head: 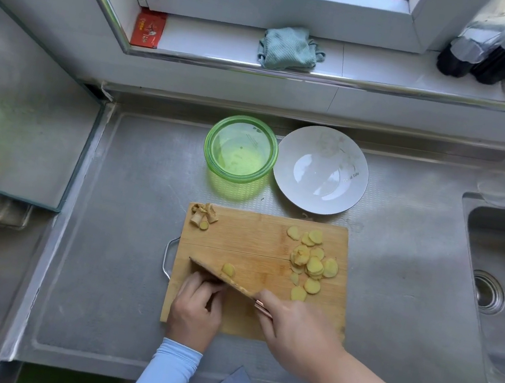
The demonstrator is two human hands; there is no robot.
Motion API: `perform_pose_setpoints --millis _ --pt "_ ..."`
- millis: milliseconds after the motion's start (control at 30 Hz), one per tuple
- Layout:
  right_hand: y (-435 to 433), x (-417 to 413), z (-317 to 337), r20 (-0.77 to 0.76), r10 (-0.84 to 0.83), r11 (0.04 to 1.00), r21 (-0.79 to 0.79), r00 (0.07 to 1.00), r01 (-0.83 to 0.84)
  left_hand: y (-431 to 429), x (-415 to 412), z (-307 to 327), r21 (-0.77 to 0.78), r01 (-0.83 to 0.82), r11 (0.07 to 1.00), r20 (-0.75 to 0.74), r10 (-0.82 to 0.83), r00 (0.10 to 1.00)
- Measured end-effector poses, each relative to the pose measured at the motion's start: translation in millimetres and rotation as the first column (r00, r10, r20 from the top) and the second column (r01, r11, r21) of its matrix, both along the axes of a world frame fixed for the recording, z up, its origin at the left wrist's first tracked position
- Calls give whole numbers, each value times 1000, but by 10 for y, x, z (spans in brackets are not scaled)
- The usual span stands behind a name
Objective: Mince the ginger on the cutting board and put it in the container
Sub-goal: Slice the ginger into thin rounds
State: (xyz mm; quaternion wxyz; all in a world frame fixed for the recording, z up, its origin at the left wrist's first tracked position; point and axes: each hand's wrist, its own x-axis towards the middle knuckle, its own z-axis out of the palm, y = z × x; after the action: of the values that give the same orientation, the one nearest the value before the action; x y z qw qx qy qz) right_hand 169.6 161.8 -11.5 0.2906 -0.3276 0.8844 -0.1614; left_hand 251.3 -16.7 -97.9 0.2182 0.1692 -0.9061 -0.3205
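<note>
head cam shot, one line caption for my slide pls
Right hand works a knife on the cutting board, left hand curled beside it; ginger slices piled right, green container behind.

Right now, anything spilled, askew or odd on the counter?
Minor only. A small pale scrap lies off the rectangular wooden cutting board, on the steel counter before the round white plate. One yellow ginger slice rests against the copper-handled knife. Nothing else stands out.
</note>
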Motion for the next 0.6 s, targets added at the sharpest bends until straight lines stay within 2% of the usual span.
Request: perform_pose_setpoints --millis 200,600 --pt "233 93 71 3 -29 999 -19 1000 29 -3 1 0 -19 -42 999 -25 42 999" --pt "309 64 70 13 -12 1000 5 1000 12 -8 -9 13 -40 -12 999 -3 12 1000"
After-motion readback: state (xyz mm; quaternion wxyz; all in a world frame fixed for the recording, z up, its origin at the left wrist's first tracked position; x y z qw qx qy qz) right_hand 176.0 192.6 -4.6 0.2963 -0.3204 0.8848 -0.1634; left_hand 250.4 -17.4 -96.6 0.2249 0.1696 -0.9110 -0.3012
